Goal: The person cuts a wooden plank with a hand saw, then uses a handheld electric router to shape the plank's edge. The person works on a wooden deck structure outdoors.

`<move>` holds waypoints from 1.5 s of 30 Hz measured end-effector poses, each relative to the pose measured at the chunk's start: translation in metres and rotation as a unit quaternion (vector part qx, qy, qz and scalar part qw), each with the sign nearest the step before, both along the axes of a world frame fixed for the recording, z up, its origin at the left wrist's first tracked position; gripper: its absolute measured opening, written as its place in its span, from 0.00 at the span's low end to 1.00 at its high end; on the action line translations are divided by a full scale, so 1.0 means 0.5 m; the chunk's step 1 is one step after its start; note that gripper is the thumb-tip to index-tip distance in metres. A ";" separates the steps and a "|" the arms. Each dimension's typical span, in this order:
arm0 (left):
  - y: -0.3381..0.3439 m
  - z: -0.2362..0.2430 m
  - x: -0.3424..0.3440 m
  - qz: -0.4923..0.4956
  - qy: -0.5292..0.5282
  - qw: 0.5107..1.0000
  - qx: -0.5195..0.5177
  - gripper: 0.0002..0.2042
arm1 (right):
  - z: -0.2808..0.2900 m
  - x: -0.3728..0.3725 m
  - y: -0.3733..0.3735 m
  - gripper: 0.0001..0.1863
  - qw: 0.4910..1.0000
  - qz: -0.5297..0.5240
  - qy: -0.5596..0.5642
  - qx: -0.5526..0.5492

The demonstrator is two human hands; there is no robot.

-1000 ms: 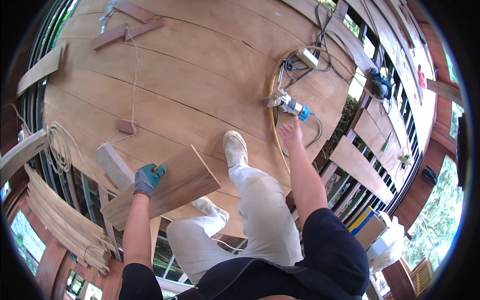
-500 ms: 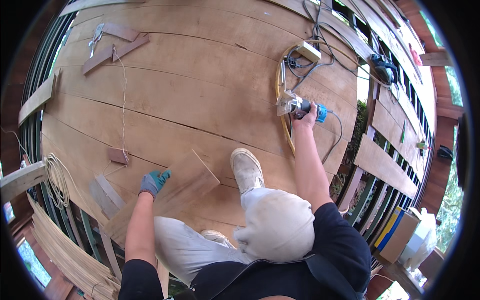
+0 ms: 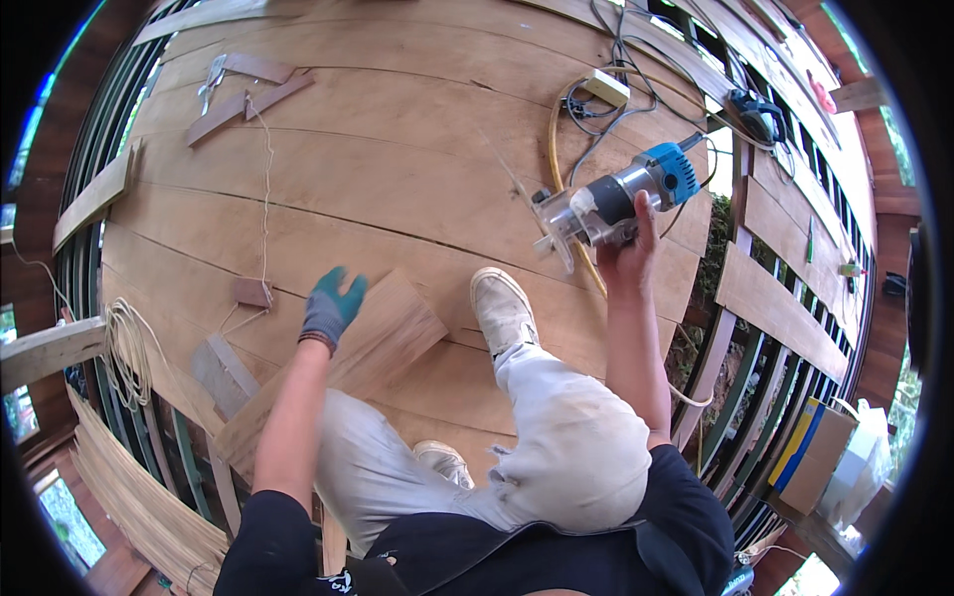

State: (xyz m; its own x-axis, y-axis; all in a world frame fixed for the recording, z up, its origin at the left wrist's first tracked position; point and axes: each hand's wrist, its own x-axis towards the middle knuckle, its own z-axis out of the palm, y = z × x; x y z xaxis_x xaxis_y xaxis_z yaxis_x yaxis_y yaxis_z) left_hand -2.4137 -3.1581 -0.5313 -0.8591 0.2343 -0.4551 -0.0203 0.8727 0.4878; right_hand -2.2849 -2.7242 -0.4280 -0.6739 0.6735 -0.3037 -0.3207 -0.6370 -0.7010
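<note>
My right hand (image 3: pixel 636 233) is bare and wrapped round a blue and black trim router (image 3: pixel 621 199). The router is raised and tilted, its clear base and guide toward the left, its blue motor end up to the right. My left hand (image 3: pixel 335 306), in a grey and teal glove, has its thumb and fingers apart. It is above the left edge of a wooden board (image 3: pixel 388 333) that slants across the floor by my left leg; whether it touches the board I cannot tell. Nothing shows in this hand.
A yellow hose (image 3: pixel 555 149) and dark cords run beside a white power strip (image 3: pixel 604 87). Another blue-black power tool (image 3: pixel 757 114) lies farther right. Open joists (image 3: pixel 740 363) show gaps at the right. String (image 3: pixel 266 199) joins wood blocks at left; coiled cord (image 3: pixel 129 348) hangs nearby.
My right hand has lifted the router up toward me, so it looks larger and is turned more upward. My left hand has risen slightly and its fingers have spread.
</note>
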 end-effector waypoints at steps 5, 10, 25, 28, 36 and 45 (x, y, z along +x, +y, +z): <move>0.269 0.167 0.026 0.149 -0.340 0.839 0.398 0.34 | 0.041 0.015 -0.089 0.24 0.987 0.119 0.022 0.110; 0.354 0.182 0.020 0.183 -0.376 0.832 0.364 0.26 | 0.046 0.015 -0.159 0.26 0.970 0.200 0.017 0.138; 0.256 0.041 0.081 0.174 -0.578 0.672 0.429 0.18 | -0.008 -0.061 -0.196 0.32 0.930 0.335 0.127 -0.079; 0.155 -0.005 0.054 0.053 -0.194 0.976 0.084 0.26 | -0.017 -0.055 -0.176 0.31 0.958 0.231 0.027 -0.170; -0.014 -0.076 0.049 -0.033 -0.078 0.969 -0.232 0.37 | -0.016 -0.050 -0.151 0.28 0.978 0.130 -0.053 -0.154; -0.013 -0.107 0.030 -0.007 -0.133 0.979 -0.152 0.35 | -0.014 -0.041 -0.163 0.21 0.988 0.125 -0.024 -0.086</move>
State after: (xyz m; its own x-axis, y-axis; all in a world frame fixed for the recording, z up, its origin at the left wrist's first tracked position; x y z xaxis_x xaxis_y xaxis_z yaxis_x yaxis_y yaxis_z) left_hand -2.3988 -3.1647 -0.5848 -0.6976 0.0641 -0.7136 -0.0981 0.9781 0.1838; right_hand -2.3056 -2.8058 -0.4351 -0.7953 0.4233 -0.4340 -0.1076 -0.8031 -0.5861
